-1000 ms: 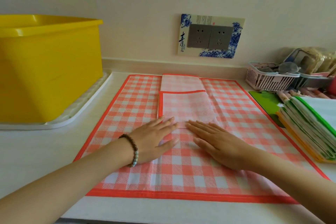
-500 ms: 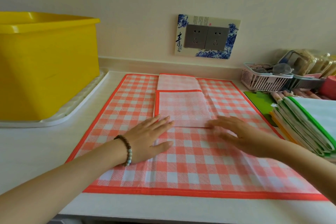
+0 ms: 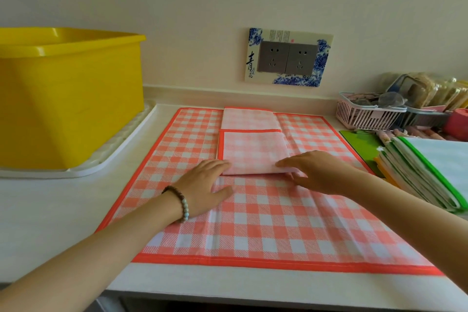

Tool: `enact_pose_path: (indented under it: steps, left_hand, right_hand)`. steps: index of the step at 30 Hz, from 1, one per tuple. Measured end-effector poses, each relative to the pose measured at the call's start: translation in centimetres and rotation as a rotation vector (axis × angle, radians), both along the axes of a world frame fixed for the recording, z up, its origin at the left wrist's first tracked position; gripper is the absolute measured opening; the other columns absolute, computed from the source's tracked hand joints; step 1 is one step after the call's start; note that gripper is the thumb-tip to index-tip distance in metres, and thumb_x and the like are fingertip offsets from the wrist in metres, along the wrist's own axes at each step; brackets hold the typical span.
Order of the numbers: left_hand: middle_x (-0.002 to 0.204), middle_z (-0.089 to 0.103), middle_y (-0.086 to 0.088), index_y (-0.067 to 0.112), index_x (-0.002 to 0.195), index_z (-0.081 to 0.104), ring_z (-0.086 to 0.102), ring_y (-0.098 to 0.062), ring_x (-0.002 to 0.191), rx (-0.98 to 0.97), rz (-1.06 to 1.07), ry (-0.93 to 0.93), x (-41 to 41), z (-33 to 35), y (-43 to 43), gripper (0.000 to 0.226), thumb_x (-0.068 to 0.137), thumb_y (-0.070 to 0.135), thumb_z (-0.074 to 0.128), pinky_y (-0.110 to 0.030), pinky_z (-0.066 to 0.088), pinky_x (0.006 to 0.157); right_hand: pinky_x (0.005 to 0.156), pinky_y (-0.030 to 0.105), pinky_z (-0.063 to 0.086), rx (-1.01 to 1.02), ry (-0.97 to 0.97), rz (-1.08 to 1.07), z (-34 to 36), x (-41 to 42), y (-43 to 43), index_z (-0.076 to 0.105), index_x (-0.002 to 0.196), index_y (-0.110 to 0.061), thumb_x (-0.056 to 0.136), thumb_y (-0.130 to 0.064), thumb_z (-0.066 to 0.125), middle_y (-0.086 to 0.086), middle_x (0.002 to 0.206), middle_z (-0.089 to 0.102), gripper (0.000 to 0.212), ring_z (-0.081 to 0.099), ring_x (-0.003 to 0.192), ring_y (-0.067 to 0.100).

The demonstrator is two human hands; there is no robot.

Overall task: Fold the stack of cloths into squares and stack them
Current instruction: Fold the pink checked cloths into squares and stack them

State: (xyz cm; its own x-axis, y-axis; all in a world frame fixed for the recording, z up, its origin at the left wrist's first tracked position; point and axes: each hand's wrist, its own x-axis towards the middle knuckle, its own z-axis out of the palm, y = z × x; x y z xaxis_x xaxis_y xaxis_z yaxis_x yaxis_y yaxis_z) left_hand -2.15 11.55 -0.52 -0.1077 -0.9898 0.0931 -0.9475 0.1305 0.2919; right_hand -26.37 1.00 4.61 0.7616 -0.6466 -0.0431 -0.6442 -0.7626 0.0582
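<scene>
A folded pale pink checked cloth (image 3: 253,151) with an orange border lies on a large red-and-white checked cloth (image 3: 266,223) spread flat on the counter. A second folded pale piece (image 3: 248,118) sits just behind it. My left hand (image 3: 206,182), with a bead bracelet on the wrist, lies flat with its fingertips at the folded cloth's near left corner. My right hand (image 3: 316,172) grips the folded cloth's near right corner, which is lifted slightly, fingers curled over the edge. A stack of cloths (image 3: 425,172) with green and orange edges lies at the right.
A yellow plastic tub (image 3: 65,94) stands on a white tray (image 3: 83,167) at the left. A pink basket (image 3: 367,114) and packets crowd the back right corner. A double wall socket (image 3: 287,58) is on the wall behind. The counter's front edge runs close below the checked cloth.
My right hand slid from the middle to the folded cloth's right corner and took hold of it, lifting the edge. My left hand moved slightly up to the left corner.
</scene>
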Motion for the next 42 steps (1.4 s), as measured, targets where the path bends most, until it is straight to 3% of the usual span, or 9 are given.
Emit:
enact_pose_path:
  steps: [8,14,17,20,26,30,33,38,42]
  left_hand:
    - [0.151,0.024,0.015,0.032,0.145,0.027,0.015,-0.002,0.140,-0.086,-0.051,0.065,1.2,0.6,0.0,0.054,0.095,0.039,0.046,-0.016,0.007,0.108]
    - [0.153,0.022,0.014,0.036,0.145,0.023,0.008,0.004,0.137,-0.171,-0.206,-0.083,1.4,0.5,-0.8,0.083,0.084,-0.018,0.041,-0.008,-0.005,0.106]
    - [0.145,0.041,0.008,0.031,0.140,0.037,0.036,-0.010,0.135,-0.278,-0.300,-0.131,0.9,0.7,-0.6,0.067,0.089,-0.013,0.039,-0.017,0.012,0.110]
    - [0.115,0.068,0.006,0.024,0.124,0.061,0.067,-0.011,0.100,-0.403,-0.409,-0.269,0.8,1.3,-0.3,0.050,0.080,0.004,0.047,-0.021,0.050,0.085]
    - [0.108,0.071,0.007,0.026,0.122,0.062,0.069,-0.009,0.093,-0.394,-0.547,-0.393,-0.5,1.8,1.6,0.056,0.077,0.002,0.040,-0.020,0.056,0.074]
    - [0.153,0.022,0.010,0.039,0.145,0.013,0.020,-0.007,0.141,-0.233,-0.439,-0.416,-1.2,1.9,2.4,0.089,0.080,-0.008,0.052,-0.021,0.009,0.114]
    - [0.147,-0.017,0.020,0.045,0.143,-0.010,-0.023,-0.001,0.136,0.010,-0.332,-0.356,-1.4,1.6,2.5,0.093,0.082,-0.009,0.035,-0.019,-0.016,0.109]
    - [0.155,0.019,0.014,0.040,0.146,0.021,0.017,-0.004,0.142,0.060,-0.235,-0.137,-0.3,1.3,1.2,0.066,0.094,0.008,0.046,-0.015,0.014,0.110]
    - [0.108,0.062,0.007,0.011,0.116,0.063,0.057,-0.008,0.100,0.058,-0.057,0.162,-0.4,3.2,0.1,0.031,0.096,0.029,0.049,-0.012,0.035,0.088]
  right_hand:
    - [0.093,0.025,0.049,-0.123,-0.265,0.099,-1.1,-2.3,1.9,0.052,0.133,-0.027,0.098,-0.018,0.043,-0.007,0.129,0.060,0.037,0.061,0.112,0.014]
    - [0.079,0.011,0.051,-0.132,-0.399,0.308,-1.5,-5.1,5.8,0.062,0.121,-0.021,0.095,-0.025,0.045,-0.011,0.111,0.068,0.032,0.068,0.095,0.004]
    - [0.086,0.020,0.053,-0.176,-0.475,0.373,-1.4,-5.8,6.6,0.058,0.125,-0.023,0.093,-0.024,0.049,-0.013,0.119,0.065,0.033,0.063,0.106,0.003]
    - [0.098,0.028,0.047,-0.171,-0.405,0.320,-1.1,-6.3,6.1,0.038,0.139,-0.038,0.088,-0.041,0.053,-0.015,0.136,0.051,0.052,0.051,0.123,0.004]
    - [0.118,0.022,0.001,0.028,-0.057,0.166,-1.0,-5.3,4.1,-0.001,0.140,-0.053,0.083,-0.035,0.036,-0.028,0.151,-0.006,0.070,-0.009,0.137,-0.011]
    - [0.114,0.016,-0.006,0.065,-0.020,0.232,-2.7,-4.6,3.6,0.001,0.140,-0.058,0.086,-0.056,0.038,-0.029,0.153,-0.001,0.066,-0.005,0.141,-0.008]
    - [0.111,0.012,-0.006,0.106,-0.049,0.231,-3.2,-4.7,3.6,0.003,0.139,-0.060,0.090,-0.053,0.043,-0.033,0.151,0.000,0.064,-0.005,0.139,-0.012]
    - [0.113,0.015,0.007,0.142,-0.119,0.156,-3.0,-4.8,3.3,0.016,0.133,-0.064,0.087,-0.050,0.030,-0.034,0.148,0.013,0.051,0.010,0.137,-0.013]
    - [0.095,0.016,0.040,0.302,-0.508,0.001,-3.1,-4.1,1.9,0.056,0.120,-0.043,0.090,-0.038,0.053,-0.027,0.121,0.056,0.031,0.054,0.113,0.001]
